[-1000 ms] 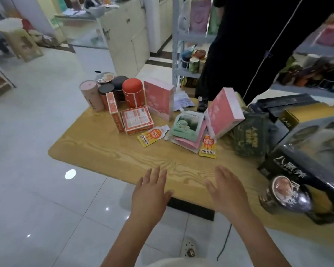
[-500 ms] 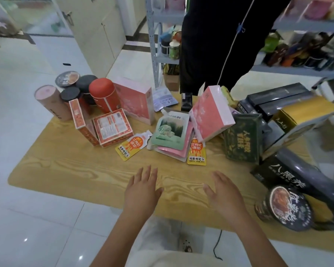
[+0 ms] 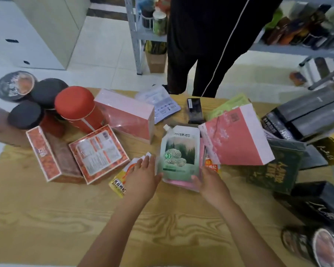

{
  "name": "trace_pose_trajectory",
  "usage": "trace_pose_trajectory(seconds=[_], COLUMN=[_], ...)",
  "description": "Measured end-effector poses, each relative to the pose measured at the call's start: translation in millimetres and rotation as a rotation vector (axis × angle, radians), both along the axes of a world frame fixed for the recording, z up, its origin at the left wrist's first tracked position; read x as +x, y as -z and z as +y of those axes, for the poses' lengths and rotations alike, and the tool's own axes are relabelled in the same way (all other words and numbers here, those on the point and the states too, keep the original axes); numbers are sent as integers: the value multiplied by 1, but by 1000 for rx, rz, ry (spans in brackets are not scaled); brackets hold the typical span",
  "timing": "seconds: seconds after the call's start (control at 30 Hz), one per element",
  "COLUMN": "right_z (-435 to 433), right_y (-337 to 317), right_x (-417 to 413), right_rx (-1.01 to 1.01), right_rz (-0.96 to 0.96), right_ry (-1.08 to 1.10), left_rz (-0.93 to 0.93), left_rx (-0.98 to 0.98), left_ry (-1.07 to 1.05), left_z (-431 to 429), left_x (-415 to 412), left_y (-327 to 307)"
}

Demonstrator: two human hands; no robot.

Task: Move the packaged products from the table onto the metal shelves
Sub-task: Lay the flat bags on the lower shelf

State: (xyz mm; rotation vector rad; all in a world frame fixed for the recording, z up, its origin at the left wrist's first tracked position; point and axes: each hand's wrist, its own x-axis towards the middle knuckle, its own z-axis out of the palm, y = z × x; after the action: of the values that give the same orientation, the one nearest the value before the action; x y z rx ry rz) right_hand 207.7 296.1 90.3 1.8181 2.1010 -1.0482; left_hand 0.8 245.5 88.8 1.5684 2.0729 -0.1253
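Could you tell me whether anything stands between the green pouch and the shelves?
Yes: a person in black stands beyond the table, before the metal shelves. Left hand and right hand sit at the green pouch, unobstructed.
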Motion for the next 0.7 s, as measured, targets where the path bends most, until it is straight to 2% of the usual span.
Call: trace_pose_trajectory(seconds=[0.13,0.27,0.33,0.43,0.53,0.6,0.7], right_z=[16,23,28,36,42,42,33], right_y=[13,31,40,38,26,18,14], right_x=[-21,-22,-22,-25,-26,-29,-39], right_rx=[-25,-89,-157,-248,-403,-519,-583], right_rz=[10,165,203,259,415,490,560], right_ry=[179,459,566,721,869,896,904], left_rz=[-203,-555,-674,-770,-861,-945,-1008], left_rx=[-30,-125,-184,-226,-276,-295,-315], left_ry=[-95,-367,-449,-490,-524,-545,-579], left_z=[30,49,53,50,45,41,30], left_x=[-4,-3,-4,-8,-10,-11,-18], left_y=[9,15,21,30,33,30,28])
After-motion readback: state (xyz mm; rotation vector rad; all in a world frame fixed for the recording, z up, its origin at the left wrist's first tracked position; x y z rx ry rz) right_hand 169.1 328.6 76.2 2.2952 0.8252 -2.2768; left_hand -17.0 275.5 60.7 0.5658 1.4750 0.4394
